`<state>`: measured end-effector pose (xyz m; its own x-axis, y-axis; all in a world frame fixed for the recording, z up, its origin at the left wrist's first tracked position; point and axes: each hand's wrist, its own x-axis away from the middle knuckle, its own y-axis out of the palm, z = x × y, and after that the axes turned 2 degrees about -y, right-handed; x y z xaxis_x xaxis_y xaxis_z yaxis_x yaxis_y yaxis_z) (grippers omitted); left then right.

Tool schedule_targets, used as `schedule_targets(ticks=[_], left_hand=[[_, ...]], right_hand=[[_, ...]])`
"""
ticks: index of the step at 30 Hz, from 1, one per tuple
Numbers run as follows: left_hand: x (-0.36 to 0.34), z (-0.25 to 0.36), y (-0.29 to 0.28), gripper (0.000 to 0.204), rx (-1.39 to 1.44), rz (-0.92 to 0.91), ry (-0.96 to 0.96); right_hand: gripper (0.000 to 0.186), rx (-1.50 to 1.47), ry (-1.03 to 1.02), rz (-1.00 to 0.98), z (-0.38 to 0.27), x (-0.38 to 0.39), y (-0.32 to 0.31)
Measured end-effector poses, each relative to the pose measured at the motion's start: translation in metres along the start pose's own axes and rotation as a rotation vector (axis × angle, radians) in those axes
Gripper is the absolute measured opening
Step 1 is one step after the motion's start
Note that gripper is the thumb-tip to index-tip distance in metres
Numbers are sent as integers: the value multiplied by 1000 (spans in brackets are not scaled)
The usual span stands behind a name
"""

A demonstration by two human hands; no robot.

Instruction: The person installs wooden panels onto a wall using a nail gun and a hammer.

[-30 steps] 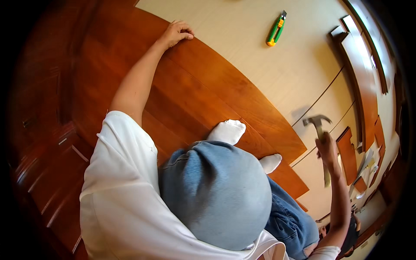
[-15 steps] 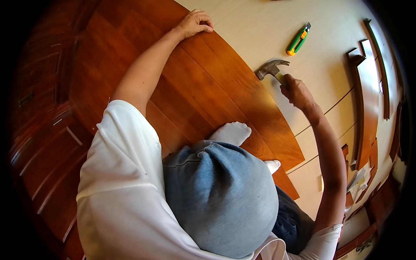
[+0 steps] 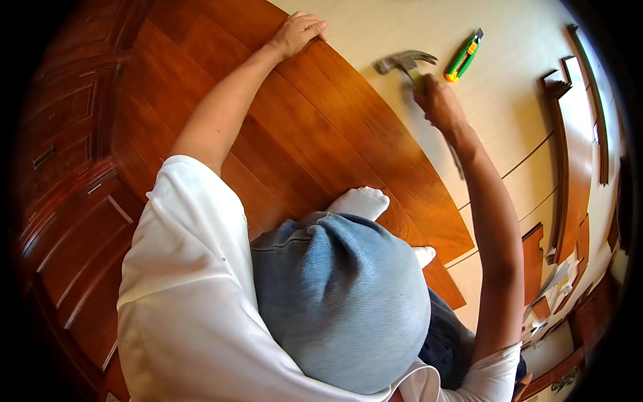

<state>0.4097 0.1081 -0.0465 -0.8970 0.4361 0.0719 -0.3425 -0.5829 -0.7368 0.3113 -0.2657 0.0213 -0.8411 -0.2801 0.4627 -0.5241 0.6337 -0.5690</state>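
Note:
My left hand (image 3: 297, 35) lies on the far edge of the reddish-brown wooden floor planks (image 3: 328, 127), its fingers stretched out and reaching just past the edge. In my right hand (image 3: 440, 106) is a claw hammer (image 3: 406, 61), gripped by its handle. Its metal head is over the pale floor, apart from the plank edge, and the lower handle shows beneath my forearm. A green and yellow utility knife (image 3: 462, 59) lies on the pale floor, just beyond the hammer to the right.
Loose wooden planks (image 3: 569, 161) lie along the right side. Dark red panelled woodwork (image 3: 74, 234) runs down the left. My knee in blue denim (image 3: 341, 301) and a white-socked foot (image 3: 362, 203) are over the laid planks. Pale flooring (image 3: 529, 87) stretches beyond the plank edge.
The hammer has moved away from the plank edge, up and to the left in the picture, with my right hand. My left hand has stayed at almost the same spot, its fingers a little flatter.

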Motion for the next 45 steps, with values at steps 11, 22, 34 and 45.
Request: schedule_targets(ticks=[11,22,34,45], left_hand=[[1,3,-5,55,-42,-10,-32],[-23,14,-4,38,136,-75,45],[-7,-31,-22,13,46,-182,-87],[-11,-78,-32,15,152,-211,-109]], right_hand=[[26,89,-53,-190,-38,-34,5],[34,197,-49,27,88,143,-74],[28,11,907,544,267,450,-9],[20,482,434,252,244,375,-51]])
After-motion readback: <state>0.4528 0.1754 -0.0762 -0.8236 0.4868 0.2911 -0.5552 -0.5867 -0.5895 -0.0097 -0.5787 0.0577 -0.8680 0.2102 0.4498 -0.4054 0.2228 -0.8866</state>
